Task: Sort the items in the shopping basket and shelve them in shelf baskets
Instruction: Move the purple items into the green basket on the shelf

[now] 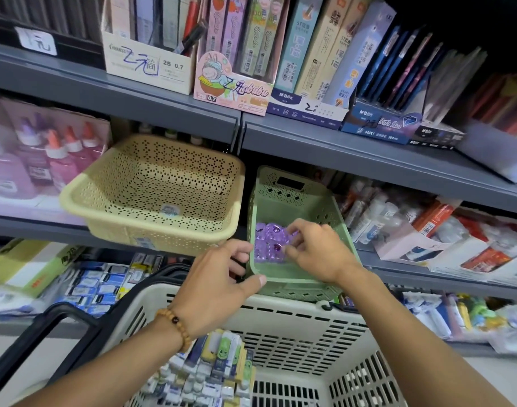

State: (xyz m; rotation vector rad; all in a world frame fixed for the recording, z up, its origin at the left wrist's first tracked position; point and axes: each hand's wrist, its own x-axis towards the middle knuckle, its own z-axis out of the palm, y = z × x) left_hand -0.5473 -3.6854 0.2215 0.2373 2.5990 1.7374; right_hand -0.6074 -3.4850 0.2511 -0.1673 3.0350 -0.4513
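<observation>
Grey shop shelves [169,104] fill the wall, packed with boxes of pencil leads up top and bottles of glue off to the side. On the middle shelf sit two baskets side by side — a big yellow basket [151,186] that looks bare inside except for a sticker, and a smaller green basket [295,277] just beside it. Purple packs [270,240] lie in the green one. The person's right hand [316,251] is down inside it, fingers curled and pinching at the purple packs, setting them in place, I think. The left hand [219,283] has its grip on the near corner of the green basket, thumb on the front rim and fingers curled round the side, holding it steady. Below, close to the person, is the white shopping basket [295,333] with its black handle [60,327]. A heap of small packs [213,371] — green, yellow and white — waits in it. So the purple things are being shelved now, and the heap is not sorted yet. Next, I guess, the right hand must let go, come out of the green basket, and reach down for the small packs; the yellow basket looks like the spot for them.
</observation>
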